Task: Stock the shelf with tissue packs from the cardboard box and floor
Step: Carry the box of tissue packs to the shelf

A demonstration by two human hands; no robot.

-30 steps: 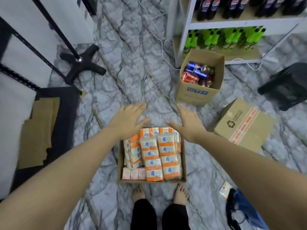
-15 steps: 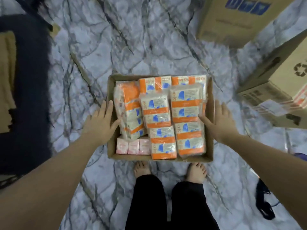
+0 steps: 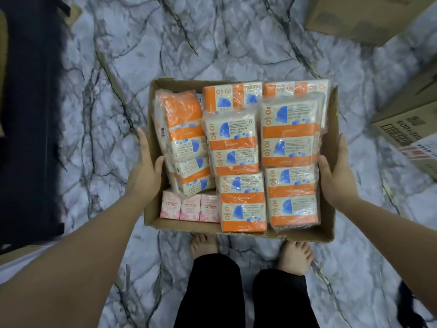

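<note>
A shallow open cardboard box (image 3: 327,216) sits in front of my feet, filled with several orange, cream and blue tissue packs (image 3: 290,143) in clear wrap. Three small pink tissue packs (image 3: 190,210) stand in a row in its near left corner. My left hand (image 3: 145,171) clasps the box's left wall, thumb over the rim. My right hand (image 3: 337,176) clasps the right wall the same way. The shelf is out of view.
Marble-patterned floor all around. Two other cardboard boxes stand at the right: one at the top (image 3: 361,17), one with printed labels (image 3: 411,129). A dark mat (image 3: 26,114) covers the floor at the left. My bare feet (image 3: 294,256) are just behind the box.
My hands came down from above the box to its two side walls and closed on them. The view dropped closer to the box, which now looks larger.
</note>
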